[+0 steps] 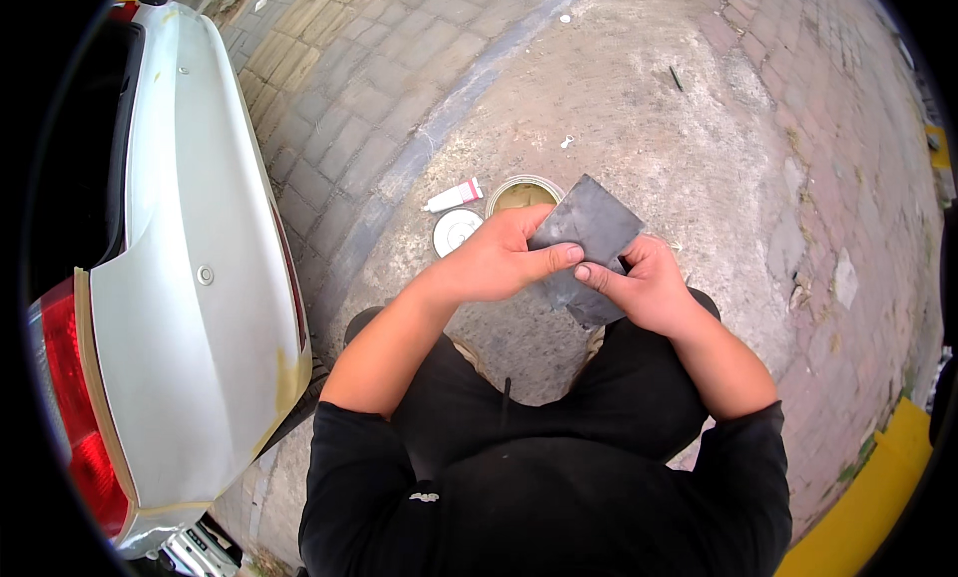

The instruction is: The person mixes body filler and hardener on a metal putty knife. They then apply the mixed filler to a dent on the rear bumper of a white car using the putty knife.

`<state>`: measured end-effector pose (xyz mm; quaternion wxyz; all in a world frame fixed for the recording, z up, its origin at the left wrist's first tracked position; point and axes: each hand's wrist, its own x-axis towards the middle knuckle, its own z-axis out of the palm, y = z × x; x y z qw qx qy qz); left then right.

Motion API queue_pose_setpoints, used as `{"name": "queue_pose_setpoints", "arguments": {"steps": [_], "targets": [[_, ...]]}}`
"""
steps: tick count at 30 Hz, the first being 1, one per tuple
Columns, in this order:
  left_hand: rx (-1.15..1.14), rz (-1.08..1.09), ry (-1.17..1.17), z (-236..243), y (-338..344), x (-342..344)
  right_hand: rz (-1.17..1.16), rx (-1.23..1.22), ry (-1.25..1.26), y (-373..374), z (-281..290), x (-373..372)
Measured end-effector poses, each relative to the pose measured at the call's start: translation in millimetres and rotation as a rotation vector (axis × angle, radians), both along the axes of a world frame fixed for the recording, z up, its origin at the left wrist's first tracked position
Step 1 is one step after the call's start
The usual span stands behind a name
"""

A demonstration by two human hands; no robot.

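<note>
Both my hands grip a dark grey, flat, stiff-looking sheet (pixel 589 218) above my knees. My left hand (pixel 499 258) pinches it from the left, thumb on top and fingers behind. My right hand (pixel 651 289) holds it from the right, its thumb close to the left thumb. A second grey part shows below the thumbs; whether it is a separate piece or a fold, I cannot tell. Just beyond my left hand stands an open round tin (pixel 493 200) with tan-brown contents, partly hidden by hand and sheet. A white round lid (pixel 457 232) lies beside it.
A white tube with a red band (pixel 454 195) lies by the lid. At left stands a pale car body (pixel 200 198) with a red tail light (pixel 80 427) and masking tape along its edges. Rough concrete (pixel 559 98) meets paving bricks (pixel 369 48). A yellow block (pixel 868 497) is at lower right.
</note>
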<state>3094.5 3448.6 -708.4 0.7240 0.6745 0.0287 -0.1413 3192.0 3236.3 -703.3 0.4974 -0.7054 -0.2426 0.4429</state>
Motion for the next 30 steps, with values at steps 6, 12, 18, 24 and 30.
{"name": "queue_pose_setpoints", "arguments": {"steps": [6, 12, 18, 24, 30], "targets": [[-0.254, 0.691, 0.007, -21.2, 32.9, -7.6, -0.231, 0.306, 0.202, -2.6, -4.0, 0.0], [-0.697, 0.682, -0.040, -11.1, 22.8, -12.4, -0.360, 0.336, 0.299, 1.5, -6.3, -7.0], [-0.707, 0.307, 0.016, -3.8, -10.2, -16.3, -0.295, 0.341, 0.117, 11.0, 3.7, -13.0], [-0.839, 0.364, 0.124, -7.4, -4.8, -12.8, 0.202, 0.151, -0.573, -1.3, -2.9, -9.1], [-0.917, 0.274, 0.070, -17.0, -14.6, -15.6, 0.248, 0.312, -0.036, 9.1, 3.9, -31.0]]}}
